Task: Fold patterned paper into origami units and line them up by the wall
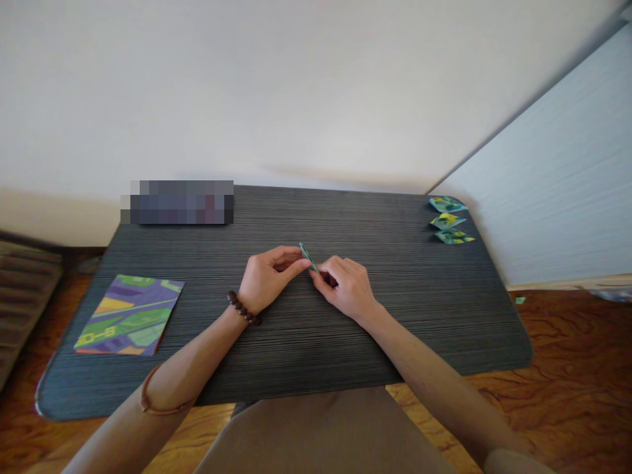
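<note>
Over the middle of the dark table, a small folded piece of patterned paper [307, 253] is held between both hands, seen nearly edge-on. My left hand [271, 273], with a beaded bracelet at the wrist, pinches its left side between thumb and fingers. My right hand [345, 283] grips its lower right end with thumb and forefinger. The other fingers of the right hand are curled in. At the far right stand three folded paper pieces, the back one [447, 205], the middle one [448, 221] and the front one [453, 237], green-blue with yellow.
A stack of patterned paper sheets [131, 316], purple, green and orange, lies on the left of the table [276, 368]. A blurred-out box-like object [178, 203] sits at the back left. A white wall [316, 92] borders the back edge, and a pale panel [557, 171] rises at the right.
</note>
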`<state>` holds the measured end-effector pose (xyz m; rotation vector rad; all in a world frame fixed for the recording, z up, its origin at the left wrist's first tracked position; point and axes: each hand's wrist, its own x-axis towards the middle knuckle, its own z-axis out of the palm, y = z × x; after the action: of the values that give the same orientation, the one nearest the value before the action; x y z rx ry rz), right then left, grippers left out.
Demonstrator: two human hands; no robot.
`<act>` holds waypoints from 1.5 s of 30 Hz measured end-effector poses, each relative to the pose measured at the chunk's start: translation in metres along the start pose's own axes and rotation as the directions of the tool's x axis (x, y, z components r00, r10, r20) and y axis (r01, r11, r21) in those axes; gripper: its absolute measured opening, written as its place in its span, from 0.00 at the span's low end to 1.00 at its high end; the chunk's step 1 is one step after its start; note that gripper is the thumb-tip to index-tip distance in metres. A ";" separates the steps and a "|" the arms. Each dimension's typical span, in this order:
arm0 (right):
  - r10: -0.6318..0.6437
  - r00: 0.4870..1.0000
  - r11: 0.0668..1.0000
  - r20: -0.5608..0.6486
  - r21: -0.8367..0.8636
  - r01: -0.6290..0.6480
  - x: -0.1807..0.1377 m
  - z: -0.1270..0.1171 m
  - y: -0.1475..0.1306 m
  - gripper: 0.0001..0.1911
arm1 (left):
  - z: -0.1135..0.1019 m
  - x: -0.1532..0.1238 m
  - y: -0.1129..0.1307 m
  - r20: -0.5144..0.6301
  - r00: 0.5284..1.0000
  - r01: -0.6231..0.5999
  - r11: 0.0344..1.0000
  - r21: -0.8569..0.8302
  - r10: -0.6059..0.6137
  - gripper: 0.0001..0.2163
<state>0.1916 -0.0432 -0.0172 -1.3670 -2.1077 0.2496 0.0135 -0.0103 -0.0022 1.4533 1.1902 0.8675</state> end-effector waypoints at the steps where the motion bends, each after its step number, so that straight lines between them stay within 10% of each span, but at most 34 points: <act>1: -0.017 1.000 1.000 0.015 -0.004 0.017 0.000 0.000 -0.001 0.11 | 0.000 0.000 0.001 0.002 1.000 -0.005 1.000 -0.011 0.005 0.16; 28: 0.037 0.985 0.936 0.170 0.339 -0.094 0.008 -0.013 0.003 0.12 | -0.008 0.001 0.003 0.181 0.976 -0.147 0.978 0.147 0.119 0.17; 45: 0.026 0.999 0.990 0.046 -0.139 -0.019 0.001 0.001 -0.001 0.14 | 0.006 -0.006 0.004 0.162 0.918 -0.396 0.816 0.421 0.362 0.13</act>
<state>0.1897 -0.0425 -0.0168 -1.4785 -2.1846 0.1487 0.0185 -0.0175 0.0009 2.1388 1.1020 0.8221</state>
